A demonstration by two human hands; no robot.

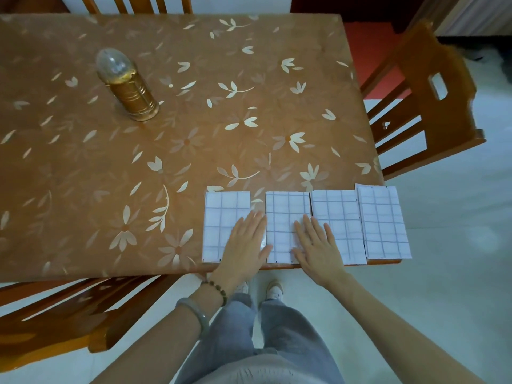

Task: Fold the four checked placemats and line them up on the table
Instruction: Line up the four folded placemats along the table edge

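Brown plastic cloth with pale flower prints covers the wooden desk [166, 134]. Four folded white placemats with thin grey checks lie in a row along its near edge, right under and beside the fingers.

Far beyond the left fingers [255, 220] and off to their left stands a gold lantern with a clear domed top [127, 84], well apart from the row. Wooden chairs frame the desk: a right-side chair [424, 106] far past the right fingers [307, 225], a near-left chair [69, 314] below the left wrist, and a far chair [144, 4] across the desk. Nothing lies between the hands and the mats.

The left hand [245, 245] lies palm down with straight, closed fingers on the right part of the first placemat [221, 217]; its thumb reaches onto the second placemat [282, 217], across a narrow bare strip. The right hand [318, 250] lies flat, fingers slightly spread, across the second placemat and the third placemat [340, 217]. Neither hand grips anything. The fourth placemat [383, 223] lies untouched to the right of the right fingers, against the third, its outer side poking past the desk's corner.

Both forearms reach up from below. The left wrist wears a dark bead bracelet [219, 289] and a pale green bangle [194, 314].
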